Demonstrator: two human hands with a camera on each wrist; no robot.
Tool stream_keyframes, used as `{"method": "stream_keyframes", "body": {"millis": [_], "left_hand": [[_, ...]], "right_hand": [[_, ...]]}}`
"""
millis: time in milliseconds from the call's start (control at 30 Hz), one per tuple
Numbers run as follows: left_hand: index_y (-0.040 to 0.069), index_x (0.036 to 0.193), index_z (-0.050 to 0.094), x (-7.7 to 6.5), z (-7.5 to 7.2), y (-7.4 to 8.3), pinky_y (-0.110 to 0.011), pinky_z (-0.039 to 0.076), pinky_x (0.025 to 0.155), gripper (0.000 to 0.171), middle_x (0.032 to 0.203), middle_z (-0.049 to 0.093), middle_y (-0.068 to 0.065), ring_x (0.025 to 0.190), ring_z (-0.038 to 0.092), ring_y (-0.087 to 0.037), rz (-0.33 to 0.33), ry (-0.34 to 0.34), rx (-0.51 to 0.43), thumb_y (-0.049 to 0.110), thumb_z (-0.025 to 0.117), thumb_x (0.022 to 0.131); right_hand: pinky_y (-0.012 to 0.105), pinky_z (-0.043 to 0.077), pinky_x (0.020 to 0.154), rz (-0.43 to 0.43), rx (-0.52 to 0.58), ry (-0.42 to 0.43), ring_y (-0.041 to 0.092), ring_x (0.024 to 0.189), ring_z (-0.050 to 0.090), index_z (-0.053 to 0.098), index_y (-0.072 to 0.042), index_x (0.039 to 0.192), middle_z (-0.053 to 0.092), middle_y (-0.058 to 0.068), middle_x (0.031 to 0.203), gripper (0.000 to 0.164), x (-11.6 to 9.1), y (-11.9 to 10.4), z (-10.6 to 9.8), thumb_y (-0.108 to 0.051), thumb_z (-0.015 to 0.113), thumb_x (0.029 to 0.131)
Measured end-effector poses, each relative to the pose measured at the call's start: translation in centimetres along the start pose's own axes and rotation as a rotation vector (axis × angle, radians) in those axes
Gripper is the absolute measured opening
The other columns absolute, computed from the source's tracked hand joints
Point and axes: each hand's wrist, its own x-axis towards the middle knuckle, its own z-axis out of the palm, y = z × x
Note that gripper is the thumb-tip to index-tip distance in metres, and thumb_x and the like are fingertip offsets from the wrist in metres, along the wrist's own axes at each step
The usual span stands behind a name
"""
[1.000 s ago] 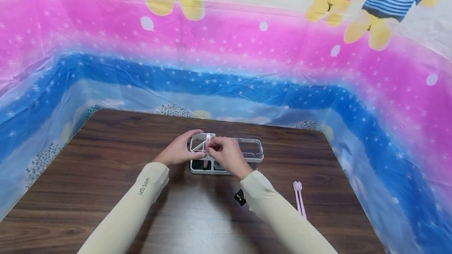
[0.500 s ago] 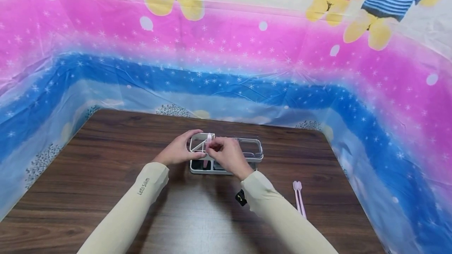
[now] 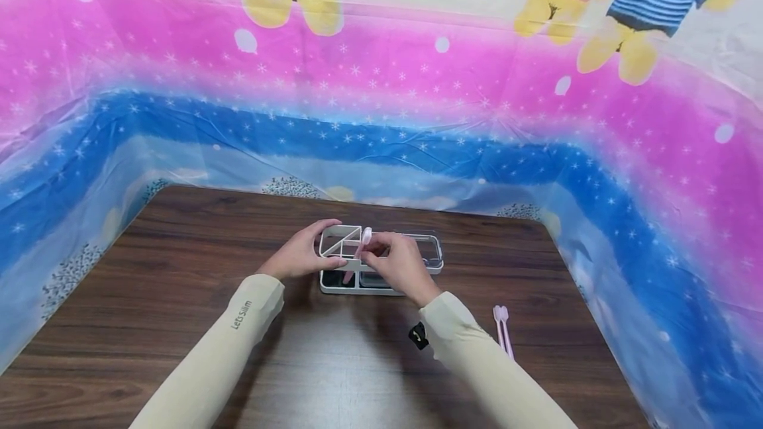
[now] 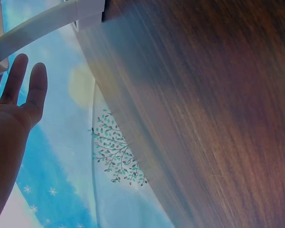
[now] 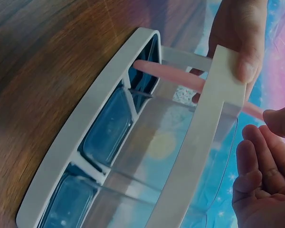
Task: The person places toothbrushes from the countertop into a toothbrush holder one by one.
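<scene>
A white toothbrush holder (image 3: 352, 291) with a dark base and a divided upper frame stands on the table in the head view. My left hand (image 3: 298, 251) grips the left end of that frame, thumb in front and fingers behind. Through one frame opening runs a pink toothbrush (image 3: 359, 247), its head up and leaning right. In the right wrist view its handle (image 5: 171, 76) reaches down to the base's end compartment. My right hand (image 3: 396, 262) pinches the toothbrush below its head, the contact partly hidden. The left wrist view shows the left hand's loose fingers (image 4: 37, 88) below the frame.
Two more pink toothbrushes (image 3: 503, 333) lie side by side on the wooden table (image 3: 179, 296), right of my right forearm. Clear cups (image 5: 218, 161) hang in the holder's right part. A patterned cloth (image 3: 381, 85) surrounds the table's back and sides.
My right hand has shifted slightly right. The toothbrush, nearly upright before, now tilts with its head to the right. The left hand stays on the frame.
</scene>
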Motion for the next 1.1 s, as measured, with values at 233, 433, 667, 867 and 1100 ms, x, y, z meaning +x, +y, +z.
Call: {"method": "stream_keyframes", "body": {"millis": [233, 433, 667, 867, 1100], "left_hand": [[0.017, 0.142, 0.039, -0.1, 0.0, 0.2, -0.049, 0.042, 0.086, 0.085, 0.126, 0.052, -0.012, 0.105, 0.053, -0.034, -0.013, 0.000, 0.007, 0.048, 0.078, 0.074], [0.013, 0.143, 0.039, -0.1, 0.0, 0.3, -0.050, 0.041, 0.086, 0.087, 0.126, 0.052, -0.014, 0.105, 0.053, -0.035, -0.012, 0.005, 0.012, 0.047, 0.078, 0.074], [0.015, 0.143, 0.039, 0.0, 0.2, 0.3, -0.049, 0.041, 0.085, 0.086, 0.126, 0.052, -0.012, 0.105, 0.053, -0.035, -0.009, 0.004, 0.011, 0.047, 0.078, 0.074], [0.014, 0.143, 0.038, -0.2, 0.1, 0.2, -0.050, 0.041, 0.085, 0.087, 0.130, 0.049, -0.011, 0.106, 0.052, -0.036, -0.010, 0.011, 0.021, 0.050, 0.077, 0.074], [0.016, 0.143, 0.038, -0.2, 0.1, 0.3, -0.052, 0.041, 0.086, 0.086, 0.134, 0.047, -0.011, 0.108, 0.051, -0.036, -0.017, 0.011, 0.029, 0.050, 0.076, 0.074]], "right_hand": [[0.026, 0.049, 0.065, 0.018, -0.022, 0.020, 0.011, 0.077, 0.060, 0.072, -0.013, 0.103, 0.066, -0.008, 0.088, 0.017, -0.7, 0.9, -1.1, -0.014, 0.071, 0.086], [0.028, 0.049, 0.063, 0.049, -0.003, 0.086, 0.013, 0.073, 0.059, 0.072, -0.014, 0.101, 0.065, -0.007, 0.086, 0.016, -1.6, 2.0, -3.4, -0.012, 0.071, 0.086], [0.031, 0.047, 0.061, 0.082, -0.079, 0.176, 0.014, 0.072, 0.056, 0.072, -0.010, 0.102, 0.065, -0.004, 0.087, 0.016, -2.9, 4.0, -7.3, -0.015, 0.070, 0.086], [0.030, 0.047, 0.061, 0.084, -0.131, 0.233, 0.013, 0.069, 0.057, 0.072, -0.011, 0.098, 0.066, -0.002, 0.083, 0.013, -4.2, 5.8, -9.6, -0.013, 0.071, 0.085], [0.030, 0.046, 0.062, 0.126, -0.154, 0.271, 0.014, 0.070, 0.056, 0.072, -0.013, 0.098, 0.066, -0.002, 0.083, 0.013, -5.7, 7.3, -10.8, -0.014, 0.071, 0.085]]}}
